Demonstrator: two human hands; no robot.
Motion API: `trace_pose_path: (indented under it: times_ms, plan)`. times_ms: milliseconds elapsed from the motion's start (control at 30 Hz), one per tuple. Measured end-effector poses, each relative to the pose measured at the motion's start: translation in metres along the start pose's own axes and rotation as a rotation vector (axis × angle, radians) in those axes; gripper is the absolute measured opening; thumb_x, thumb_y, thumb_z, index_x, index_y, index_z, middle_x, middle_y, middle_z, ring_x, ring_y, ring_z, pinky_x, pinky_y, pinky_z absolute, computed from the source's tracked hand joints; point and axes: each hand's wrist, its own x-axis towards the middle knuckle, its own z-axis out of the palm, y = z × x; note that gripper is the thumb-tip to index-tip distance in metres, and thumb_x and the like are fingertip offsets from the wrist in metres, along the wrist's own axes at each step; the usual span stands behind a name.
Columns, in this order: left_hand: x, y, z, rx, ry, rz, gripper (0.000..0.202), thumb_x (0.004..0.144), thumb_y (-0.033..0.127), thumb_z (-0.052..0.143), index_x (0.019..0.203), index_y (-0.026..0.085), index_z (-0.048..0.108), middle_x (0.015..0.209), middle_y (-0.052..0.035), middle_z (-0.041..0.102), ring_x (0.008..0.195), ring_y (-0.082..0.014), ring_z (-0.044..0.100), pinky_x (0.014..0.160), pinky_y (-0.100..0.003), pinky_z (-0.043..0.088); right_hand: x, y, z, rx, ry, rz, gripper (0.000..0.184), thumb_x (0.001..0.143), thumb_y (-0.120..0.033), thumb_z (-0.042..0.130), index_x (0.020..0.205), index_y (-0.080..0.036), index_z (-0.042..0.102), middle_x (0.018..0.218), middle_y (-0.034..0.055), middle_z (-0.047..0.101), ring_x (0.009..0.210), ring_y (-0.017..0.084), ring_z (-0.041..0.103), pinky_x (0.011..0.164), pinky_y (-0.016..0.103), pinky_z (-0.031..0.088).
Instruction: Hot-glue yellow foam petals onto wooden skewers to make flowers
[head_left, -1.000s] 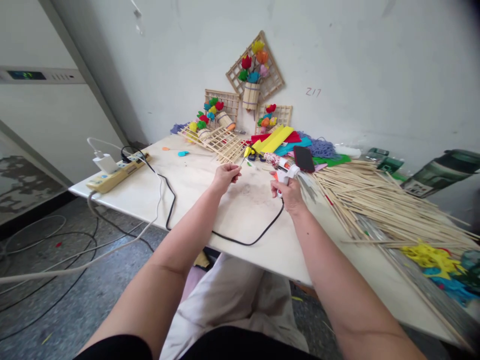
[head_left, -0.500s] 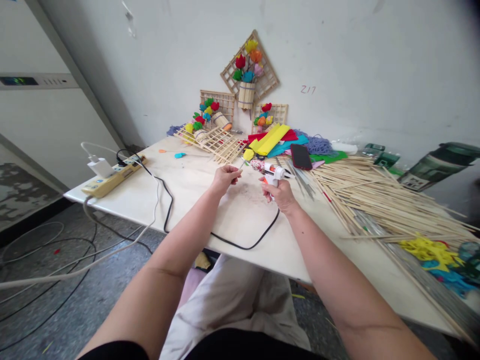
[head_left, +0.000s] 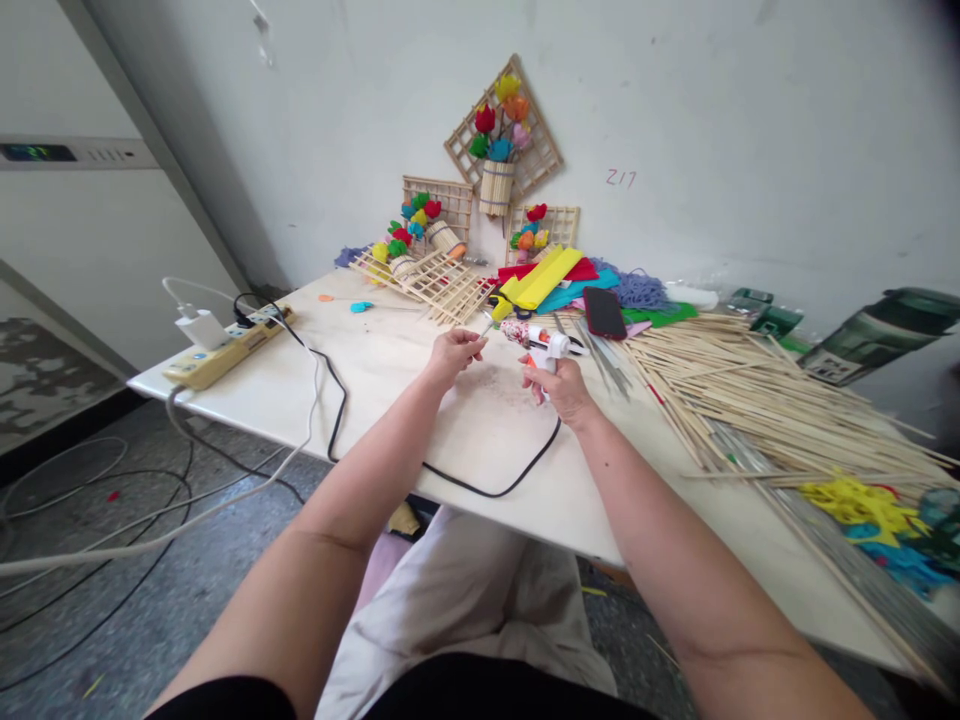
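Observation:
My left hand (head_left: 455, 358) pinches the thin stem of a yellow paper flower (head_left: 501, 309), whose head points away from me. In my right hand (head_left: 559, 388) is a white hot glue gun (head_left: 551, 348) with a patterned front part, fingers wrapped round its handle. The gun's nozzle end points left, close to the flower's base; whether they touch I cannot tell. A black cord (head_left: 495, 494) runs from below the gun across the table. Behind the flower lie folded strips of yellow crepe paper (head_left: 546, 280).
Wooden lattice panels with paper flowers (head_left: 503, 135) lean against the wall. Many thin wooden sticks (head_left: 765, 390) cover the right side, near a phone (head_left: 603, 313) and a dark bottle (head_left: 877, 335). A power strip (head_left: 225, 352) sits at the left edge. A blue paper piece (head_left: 361, 306) lies left of centre.
The yellow flower has turned a little between my left fingers, showing a different side. The glue gun stays almost in place. The camera view has shifted slightly.

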Motion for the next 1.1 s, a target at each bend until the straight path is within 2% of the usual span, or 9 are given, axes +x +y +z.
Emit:
trace_pose_path:
  times_ms: [300,500,800,1100]
  plan:
    - [-0.0019,0.0039,0.0020,-0.055,-0.029,-0.026,0.020,0.070,0.028,0.069,0.064,0.011,0.061,0.048,0.0014,0.050,0.039,-0.0024,0.034,0.039,-0.019,0.019,-0.0001,0.0031,-0.0009,-0.008,-0.017,0.007,0.028,0.062,-0.030,0.062,0.084,-0.011,0.060,0.051,-0.0034,0.057,0.032,0.007,0.040,0.035,0.023,0.034]
    - [-0.0032,0.0048,0.0056,-0.054,-0.034,-0.038,0.017,0.073,0.023,0.067,0.065,0.010,0.061,0.047,0.0014,0.052,0.037,-0.0022,0.035,0.039,-0.018,0.023,0.0006,0.0047,0.0009,-0.022,-0.018,0.006,0.030,0.061,-0.030,0.063,0.084,-0.011,0.060,0.052,-0.0029,0.058,0.032,0.007,0.041,0.035,0.023,0.034]
    - [-0.0027,0.0038,0.0066,-0.057,-0.030,0.002,0.017,0.074,0.023,0.067,0.065,0.009,0.061,0.047,0.0018,0.053,0.036,-0.0023,0.037,0.037,-0.018,0.026,0.0001,0.0073,0.0028,-0.043,-0.006,0.003,0.032,0.062,-0.030,0.061,0.087,-0.010,0.062,0.052,-0.0029,0.057,0.033,0.007,0.040,0.036,0.024,0.034]
    - [-0.0019,0.0023,0.0078,-0.085,-0.032,-0.023,0.020,0.072,0.025,0.070,0.065,0.010,0.059,0.048,0.0014,0.054,0.035,-0.0026,0.039,0.037,-0.018,0.028,-0.0005,0.0069,0.0060,-0.023,0.022,0.002,0.032,0.062,-0.031,0.062,0.086,-0.011,0.060,0.055,-0.0026,0.058,0.034,0.007,0.041,0.036,0.023,0.034]
